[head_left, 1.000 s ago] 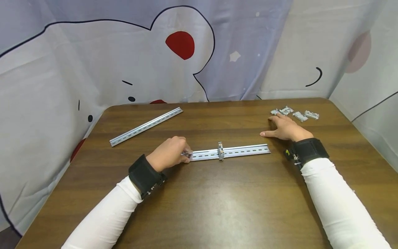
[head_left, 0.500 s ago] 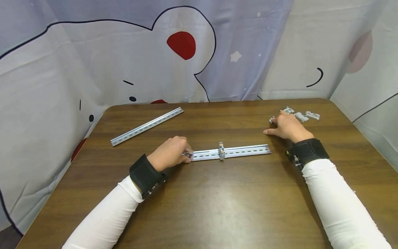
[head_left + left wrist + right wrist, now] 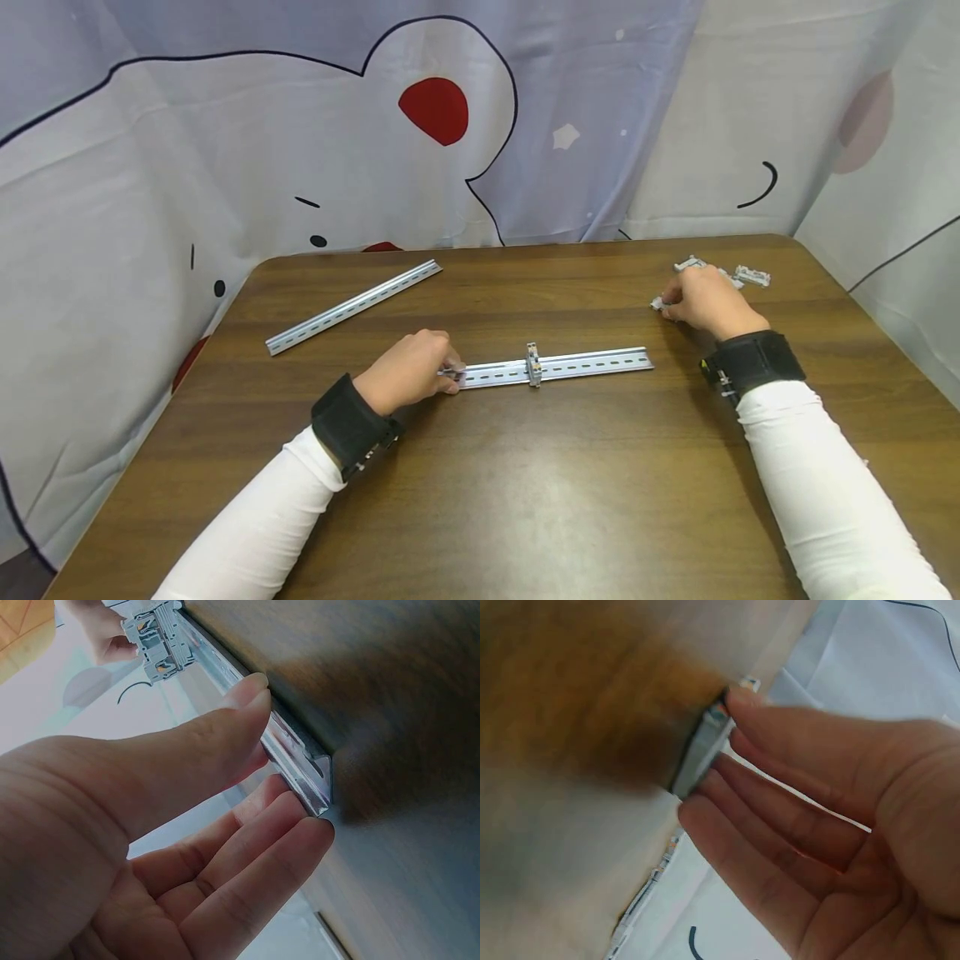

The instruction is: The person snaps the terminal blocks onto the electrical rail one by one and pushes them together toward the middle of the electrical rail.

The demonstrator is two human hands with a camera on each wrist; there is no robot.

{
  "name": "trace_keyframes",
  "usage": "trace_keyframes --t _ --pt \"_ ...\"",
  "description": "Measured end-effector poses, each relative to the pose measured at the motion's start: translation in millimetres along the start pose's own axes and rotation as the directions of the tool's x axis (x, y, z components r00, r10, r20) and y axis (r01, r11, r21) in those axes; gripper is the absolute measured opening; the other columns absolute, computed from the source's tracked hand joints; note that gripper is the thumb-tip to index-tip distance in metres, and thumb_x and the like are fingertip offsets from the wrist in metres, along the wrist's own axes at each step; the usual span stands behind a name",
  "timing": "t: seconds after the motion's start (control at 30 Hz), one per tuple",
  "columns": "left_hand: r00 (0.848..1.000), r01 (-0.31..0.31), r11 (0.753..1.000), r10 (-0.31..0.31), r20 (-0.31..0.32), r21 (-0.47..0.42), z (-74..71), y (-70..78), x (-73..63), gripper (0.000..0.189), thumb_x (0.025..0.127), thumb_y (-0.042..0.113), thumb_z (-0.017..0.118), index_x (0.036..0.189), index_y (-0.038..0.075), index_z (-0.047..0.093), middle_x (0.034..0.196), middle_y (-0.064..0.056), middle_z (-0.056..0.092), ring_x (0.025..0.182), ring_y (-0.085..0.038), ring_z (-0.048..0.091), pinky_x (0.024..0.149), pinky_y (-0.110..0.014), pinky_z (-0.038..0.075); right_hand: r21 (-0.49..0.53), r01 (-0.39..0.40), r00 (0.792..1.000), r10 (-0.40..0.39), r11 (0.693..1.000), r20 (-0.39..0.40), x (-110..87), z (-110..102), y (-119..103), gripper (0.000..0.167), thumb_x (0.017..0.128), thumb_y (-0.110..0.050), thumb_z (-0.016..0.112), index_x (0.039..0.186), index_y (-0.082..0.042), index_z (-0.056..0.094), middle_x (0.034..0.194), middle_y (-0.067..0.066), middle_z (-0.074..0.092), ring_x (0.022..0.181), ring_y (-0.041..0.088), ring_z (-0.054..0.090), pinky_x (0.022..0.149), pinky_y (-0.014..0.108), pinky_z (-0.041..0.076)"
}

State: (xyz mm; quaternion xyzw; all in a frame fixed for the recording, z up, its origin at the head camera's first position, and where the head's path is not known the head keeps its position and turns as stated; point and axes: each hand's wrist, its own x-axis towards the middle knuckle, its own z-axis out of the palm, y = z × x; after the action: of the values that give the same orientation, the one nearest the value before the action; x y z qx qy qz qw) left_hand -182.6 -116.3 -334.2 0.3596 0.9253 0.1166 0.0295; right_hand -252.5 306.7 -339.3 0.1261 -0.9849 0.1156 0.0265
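Note:
A slotted metal DIN rail (image 3: 592, 363) lies across the middle of the table. My left hand (image 3: 408, 367) grips its left end; in the left wrist view the thumb is along one edge of the rail (image 3: 304, 772) and the fingers are at the other. One grey terminal block (image 3: 533, 367) stands upright on the rail, right of that hand. At the back right, my right hand (image 3: 708, 300) pinches another grey terminal block (image 3: 701, 754) between thumb and fingers, close over the tabletop. Most of this block is hidden by the hand in the head view.
A second DIN rail (image 3: 352, 308) lies slanted at the back left. Several loose terminal blocks (image 3: 752, 276) lie behind the right hand, partly covered by it. A printed curtain (image 3: 300, 142) hangs behind the wooden table (image 3: 525, 500).
The right hand has drawn one terminal block toward the front, away from the others, and its fingers have closed on it. The left hand and the rail stay put.

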Motion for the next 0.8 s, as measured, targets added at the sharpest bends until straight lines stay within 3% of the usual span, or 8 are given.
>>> trace_keyframes --t 0.13,0.33,0.63,0.8 --pt "1.000 -0.005 1.000 0.005 -0.009 0.006 -0.2 0.0 -1.0 0.010 0.080 0.013 0.081 0.089 0.010 0.078 0.089 -0.002 0.074 0.082 -0.016 0.067 0.070 -0.031 0.053 -0.031 0.031 0.999 -0.031 0.999 0.018 -0.9 -4 -4 0.023 0.076 -0.011 0.079 0.095 0.001 0.074 0.093 0.017 0.072 0.087 0.033 0.067 0.079 0.052 0.049" --pt "1.000 -0.008 1.000 0.009 -0.018 0.010 1.8 -0.4 -0.7 0.011 0.079 0.013 0.081 0.090 0.009 0.078 0.091 -0.003 0.074 0.085 -0.017 0.068 0.071 -0.032 0.054 -0.012 0.002 0.998 -0.001 1.000 0.059 -2.7 -9 -10 0.040 0.071 -0.008 0.077 0.108 0.004 0.070 0.107 0.022 0.070 0.094 0.036 0.066 0.080 0.053 0.049" --pt "1.000 -0.008 1.000 0.009 -0.024 0.025 1.7 2.0 -1.2 0.014 0.078 0.013 0.082 0.092 0.009 0.078 0.091 -0.003 0.073 0.084 -0.018 0.067 0.072 -0.034 0.054 -0.027 -0.019 0.992 0.023 0.999 0.126 -4.7 -16 -13 0.042 0.071 -0.007 0.072 0.112 0.002 0.069 0.116 0.027 0.063 0.100 0.038 0.061 0.078 0.051 0.049" --pt "0.999 -0.019 0.999 0.020 -0.031 0.027 1.6 1.9 -1.2 0.012 0.078 0.013 0.082 0.090 0.009 0.078 0.090 -0.003 0.073 0.084 -0.017 0.067 0.072 -0.033 0.054 0.093 0.009 0.974 -0.029 0.996 0.223 -7.5 -19 -15 0.043 0.078 -0.007 0.068 0.119 0.004 0.065 0.101 0.023 0.070 0.072 0.027 0.067 0.065 0.038 0.052"
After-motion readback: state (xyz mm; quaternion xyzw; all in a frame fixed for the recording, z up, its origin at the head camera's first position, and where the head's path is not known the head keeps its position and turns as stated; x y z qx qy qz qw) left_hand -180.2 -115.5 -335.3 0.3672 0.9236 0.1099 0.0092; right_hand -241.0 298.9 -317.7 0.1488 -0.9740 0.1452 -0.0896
